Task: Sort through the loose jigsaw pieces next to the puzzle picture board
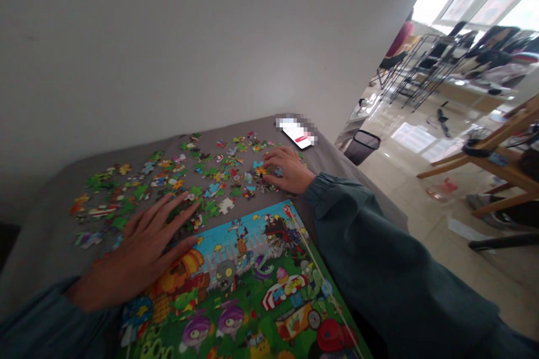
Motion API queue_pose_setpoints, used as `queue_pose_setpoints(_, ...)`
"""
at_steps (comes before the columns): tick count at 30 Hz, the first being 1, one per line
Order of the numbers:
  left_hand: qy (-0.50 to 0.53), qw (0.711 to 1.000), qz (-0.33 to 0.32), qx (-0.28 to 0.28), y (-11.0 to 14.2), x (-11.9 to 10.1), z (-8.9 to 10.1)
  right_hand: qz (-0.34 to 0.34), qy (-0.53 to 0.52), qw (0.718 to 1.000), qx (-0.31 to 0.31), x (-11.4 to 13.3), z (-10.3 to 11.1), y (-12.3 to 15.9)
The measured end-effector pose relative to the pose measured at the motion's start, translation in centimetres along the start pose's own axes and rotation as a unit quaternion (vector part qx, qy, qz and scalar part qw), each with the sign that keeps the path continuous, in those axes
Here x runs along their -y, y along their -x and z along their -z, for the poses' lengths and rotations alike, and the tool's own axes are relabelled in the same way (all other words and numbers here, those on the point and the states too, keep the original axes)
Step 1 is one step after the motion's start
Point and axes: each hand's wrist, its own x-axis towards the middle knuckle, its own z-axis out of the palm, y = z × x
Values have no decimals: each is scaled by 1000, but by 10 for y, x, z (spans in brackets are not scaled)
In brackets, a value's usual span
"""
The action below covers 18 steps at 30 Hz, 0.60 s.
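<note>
My left hand (pixel 145 241) lies with its fingers spread over loose jigsaw pieces, its thumb at the upper left edge of a picture board (pixel 244 269). The board shows a bright cartoon scene with purple characters, a grey zombie head and a striped cart on green ground. Farther back, my right hand (pixel 288 169) reaches among the loose jigsaw pieces (pixel 214 189), fingers bent and thumb held apart from them. Small pieces lie right at its fingertips; none is plainly gripped. A light piece (pixel 226 205) rests just beyond the board's top edge.
A grey cloth (pixel 54 213) covers the table, which stands against a pale wall (pixel 189 39). A lit phone (pixel 296 132) lies at the back right. Beyond the table's right side are a dark bin (pixel 362 146), a wooden chair (pixel 501 157) and a folding rack (pixel 416 67).
</note>
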Motion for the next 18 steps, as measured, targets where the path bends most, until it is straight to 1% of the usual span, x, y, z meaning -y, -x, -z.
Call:
queue_pose_setpoints(3,4,1000,3,7,0,-1,2,76,-35,996,31,5,10,4)
queue_pose_setpoints(6,15,1000,6,24,-1,-5,6,136,-50,986,84,10,12,8)
queue_pose_setpoints(9,24,998,24,44,-4,-6,14,154,-53,980,116,13,5,9)
queue_pose_setpoints(12,24,998,51,42,-7,-3,26,159,-58,977,126,14,1,10)
queue_pose_setpoints(14,21,997,67,24,-8,2,35,161,-62,977,128,14,2,10)
queue_pose_setpoints(18,8,993,114,-37,-8,9,50,163,-60,976,133,14,6,11)
